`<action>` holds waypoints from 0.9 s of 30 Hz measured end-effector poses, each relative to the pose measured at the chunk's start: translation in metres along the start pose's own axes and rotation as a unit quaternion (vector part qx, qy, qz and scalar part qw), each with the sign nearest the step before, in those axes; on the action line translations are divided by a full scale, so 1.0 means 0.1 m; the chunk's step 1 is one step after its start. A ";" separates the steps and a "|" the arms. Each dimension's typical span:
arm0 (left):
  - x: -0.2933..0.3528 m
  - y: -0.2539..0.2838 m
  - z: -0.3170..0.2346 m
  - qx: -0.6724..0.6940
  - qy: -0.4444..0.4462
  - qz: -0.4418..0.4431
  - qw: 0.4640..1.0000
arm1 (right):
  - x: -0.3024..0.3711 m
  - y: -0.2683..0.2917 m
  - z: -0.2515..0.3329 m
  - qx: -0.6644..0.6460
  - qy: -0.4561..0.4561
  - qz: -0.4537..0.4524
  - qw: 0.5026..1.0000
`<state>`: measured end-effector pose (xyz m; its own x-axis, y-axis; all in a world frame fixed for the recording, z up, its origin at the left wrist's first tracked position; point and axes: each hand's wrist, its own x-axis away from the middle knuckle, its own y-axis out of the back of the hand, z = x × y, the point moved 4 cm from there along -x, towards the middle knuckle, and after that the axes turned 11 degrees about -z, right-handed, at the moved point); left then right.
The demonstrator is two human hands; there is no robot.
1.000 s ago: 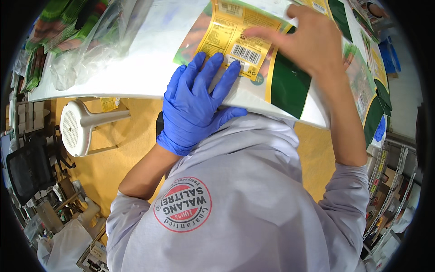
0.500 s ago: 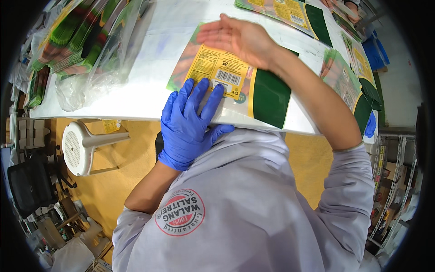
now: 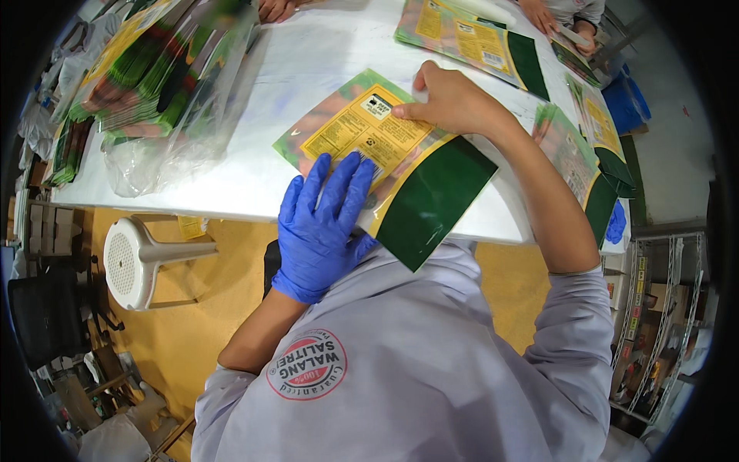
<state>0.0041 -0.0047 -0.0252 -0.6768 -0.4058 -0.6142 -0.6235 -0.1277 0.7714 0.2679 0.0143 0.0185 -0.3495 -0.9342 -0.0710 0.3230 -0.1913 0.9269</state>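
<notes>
Left hand [image 3: 322,225], blue-gloved, lies flat with fingers spread on the yellow-green pouch [image 3: 385,158] at the white surface [image 3: 254,138] edge. Bare right hand [image 3: 454,100] is loosely curled, fingertips apparently pressing the pouch's label.

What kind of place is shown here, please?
Probably a small packing workshop. A white table bears stacks of printed pouches, a gloved left hand and bare right hand press one flat pouch, and storage shelves stand nearby.

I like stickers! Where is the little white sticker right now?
In the head view the small white sticker sits on the upper end of the yellow-and-green pouch, mid-table, right at the bare right hand fingertips, above the blue-gloved left hand.
</notes>
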 end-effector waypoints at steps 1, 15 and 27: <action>0.02 -0.02 0.00 -0.007 -0.003 -0.009 1.000 | 0.03 0.04 -0.02 -0.027 0.021 0.023 0.999; -0.37 0.23 -0.59 0.140 -0.145 0.035 0.979 | -0.95 1.27 -0.63 0.152 -0.050 -0.004 0.987; -1.12 -1.10 -2.01 0.231 -0.275 0.081 0.930 | -0.91 1.38 -0.84 0.351 0.188 -0.219 0.891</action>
<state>0.2271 -0.1277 -0.0080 -0.7948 0.1555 -0.5867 -0.5112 0.3495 0.7852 0.4185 0.0480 0.1214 0.0561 -0.8760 -0.4791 -0.4479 -0.4510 0.7720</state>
